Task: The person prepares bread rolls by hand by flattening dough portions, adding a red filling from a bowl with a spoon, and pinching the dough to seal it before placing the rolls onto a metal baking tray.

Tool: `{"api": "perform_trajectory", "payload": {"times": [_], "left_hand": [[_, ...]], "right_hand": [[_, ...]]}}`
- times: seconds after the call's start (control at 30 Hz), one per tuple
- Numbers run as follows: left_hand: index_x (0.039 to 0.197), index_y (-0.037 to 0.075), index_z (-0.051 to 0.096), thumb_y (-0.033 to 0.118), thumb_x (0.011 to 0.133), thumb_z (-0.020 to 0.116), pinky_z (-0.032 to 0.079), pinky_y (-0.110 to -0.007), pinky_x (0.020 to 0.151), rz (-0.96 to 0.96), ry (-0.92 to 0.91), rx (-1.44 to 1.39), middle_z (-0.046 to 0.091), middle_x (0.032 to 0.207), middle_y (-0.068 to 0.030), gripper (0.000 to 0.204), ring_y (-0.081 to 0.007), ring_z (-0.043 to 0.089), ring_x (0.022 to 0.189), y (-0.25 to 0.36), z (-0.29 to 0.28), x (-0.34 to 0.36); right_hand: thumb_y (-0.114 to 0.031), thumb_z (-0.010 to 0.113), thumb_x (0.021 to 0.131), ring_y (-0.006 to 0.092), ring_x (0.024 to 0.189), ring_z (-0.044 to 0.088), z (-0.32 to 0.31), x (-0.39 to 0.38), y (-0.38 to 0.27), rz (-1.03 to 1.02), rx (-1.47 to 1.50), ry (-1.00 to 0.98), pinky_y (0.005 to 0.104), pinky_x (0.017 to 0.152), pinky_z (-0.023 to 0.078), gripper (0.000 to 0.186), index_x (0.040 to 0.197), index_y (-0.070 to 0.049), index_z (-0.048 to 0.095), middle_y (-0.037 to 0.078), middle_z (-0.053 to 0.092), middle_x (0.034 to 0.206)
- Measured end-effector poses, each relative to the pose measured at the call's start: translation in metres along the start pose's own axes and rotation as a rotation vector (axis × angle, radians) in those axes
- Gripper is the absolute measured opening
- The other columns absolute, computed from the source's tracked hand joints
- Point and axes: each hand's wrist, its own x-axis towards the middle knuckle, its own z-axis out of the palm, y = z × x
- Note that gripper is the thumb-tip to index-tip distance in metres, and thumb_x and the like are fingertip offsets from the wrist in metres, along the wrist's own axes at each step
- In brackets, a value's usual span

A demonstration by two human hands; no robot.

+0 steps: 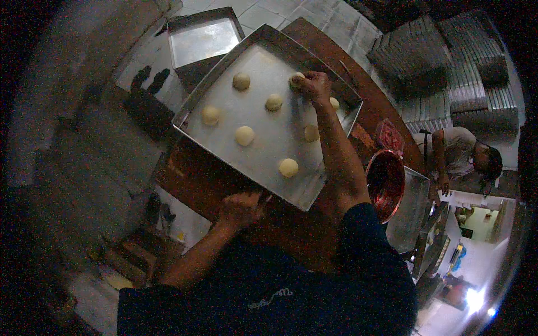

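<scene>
A large metal baking tray (263,143) lies on the brown table, with several pale dough balls spaced over it. At its far right part my right hand (315,88) has its fingers round a dough ball (296,79), which touches or nearly touches the tray. Closest to my right forearm are a dough ball (311,133) and another dough ball (288,167). My left hand (242,209) is closed just off the tray's near edge, above the table. Whatever it may hold is hidden by the fingers and the dim light.
A red bowl (385,185) stands right of my right arm, beside a clear container with reddish contents (389,136). Another metal tray (204,42) lies beyond the far left. Stacks of trays (414,50) fill the far right. A person (457,151) bends over at the right.
</scene>
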Motion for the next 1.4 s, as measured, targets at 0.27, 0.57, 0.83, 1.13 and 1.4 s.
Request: {"api": "perform_trajectory", "payload": {"times": [0.27, 0.57, 0.83, 1.13, 1.4], "left_hand": [[0.084, 0.015, 0.07, 0.048, 0.097, 0.064, 0.054, -0.043, 0.045, 0.016, 0.12, -0.001, 0.063, 0.056, -0.009, 0.036, -0.0286, 0.065, 0.048, 0.015, 0.007, -0.009], [0.098, 0.012, 0.073, 0.051, 0.095, 0.066, 0.055, -0.047, 0.06, -0.006, -0.144, 0.083, 0.069, 0.073, -0.014, 0.04, -0.0332, 0.068, 0.064, 0.031, 0.026, -0.018], [0.101, 0.01, 0.073, 0.049, 0.096, 0.067, 0.054, -0.046, 0.066, 0.11, -0.168, 0.087, 0.069, 0.08, -0.0147, 0.04, -0.0321, 0.067, 0.071, 0.05, 0.038, -0.008], [0.104, 0.007, 0.072, 0.046, 0.096, 0.068, 0.053, -0.045, 0.072, 0.095, -0.163, 0.119, 0.07, 0.088, -0.0154, 0.04, -0.0308, 0.067, 0.079, 0.071, 0.022, -0.012], [0.106, 0.005, 0.072, 0.044, 0.097, 0.069, 0.052, -0.044, 0.078, 0.052, -0.187, 0.072, 0.07, 0.095, -0.0161, 0.04, -0.0296, 0.066, 0.086, 0.108, 0.031, -0.001]], "right_hand": [[-0.056, 0.056, 0.098, 0.0334, 0.125, 0.036, 0.03, -0.029, 0.019, -0.064, -0.347, 0.06, 0.0506, 0.102, 0.033, 0.074, 0.138, 0.002, 0.034, 0.023, 0.037, 0.134], [-0.047, 0.055, 0.104, 0.0525, 0.15, 0.024, 0.042, -0.119, -0.03, -0.192, 0.117, 0.42, 0.0575, 0.124, 0.018, 0.081, 0.158, 0.006, 0.025, 0.039, 0.021, 0.161], [-0.041, 0.06, 0.103, 0.0347, 0.133, 0.056, -0.012, -0.472, 0.123, -0.368, -0.142, -0.025, 0.0508, 0.106, 0.048, 0.052, 0.148, -0.016, 0.053, 0.017, 0.051, 0.152], [-0.043, 0.053, 0.105, 0.0345, 0.155, 0.024, -0.029, -0.545, 0.171, -0.25, -0.52, -0.03, 0.0674, 0.12, 0.024, 0.06, 0.157, -0.017, 0.04, 0.013, 0.025, 0.169], [-0.016, 0.073, 0.094, 0.0269, 0.095, 0.071, -0.215, -0.624, 0.247, 0.011, 0.047, 0.575, 0.0387, 0.085, 0.057, 0.013, 0.103, -0.006, 0.074, 0.013, 0.074, 0.103]]}}
